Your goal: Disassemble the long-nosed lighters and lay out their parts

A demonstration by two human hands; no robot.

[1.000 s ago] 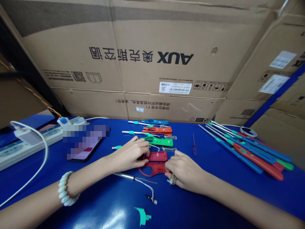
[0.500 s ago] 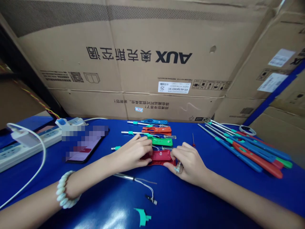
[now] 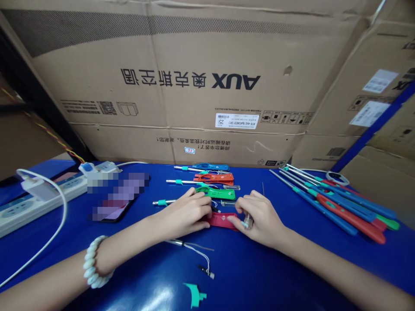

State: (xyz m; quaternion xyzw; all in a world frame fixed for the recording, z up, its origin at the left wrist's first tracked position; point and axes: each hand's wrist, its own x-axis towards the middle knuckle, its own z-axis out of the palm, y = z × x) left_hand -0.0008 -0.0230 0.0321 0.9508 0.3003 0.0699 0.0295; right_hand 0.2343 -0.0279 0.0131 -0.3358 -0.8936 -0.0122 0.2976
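A red lighter casing (image 3: 222, 220) with a small white mark lies flat on the blue table between my hands. My left hand (image 3: 191, 212) is closed on its left end, thumb along the near edge. My right hand (image 3: 259, 220) is curled round a small clear plastic fuel tank (image 3: 248, 220), its thumb and fingertips at the casing's right end. Just beyond is a green lighter casing (image 3: 220, 194) with a clear tank (image 3: 228, 203) beside it. Nearer me lie a metal lighter tube (image 3: 177, 242) with white wires and a loose turquoise plastic piece (image 3: 194, 295).
Orange (image 3: 215, 178) and blue (image 3: 214, 166) lighter casings with metal tubes lie farther back. Several long lighters (image 3: 350, 211) are piled at right. A phone (image 3: 121, 198), a power strip (image 3: 73, 185) and a white cable are at left. A cardboard box (image 3: 194, 52) stands behind.
Two stacked red pieces showed before; now one red surface is visible, lying flat. My right hand has shifted slightly right and my left hand slightly right and down. The camera view has shifted slightly.
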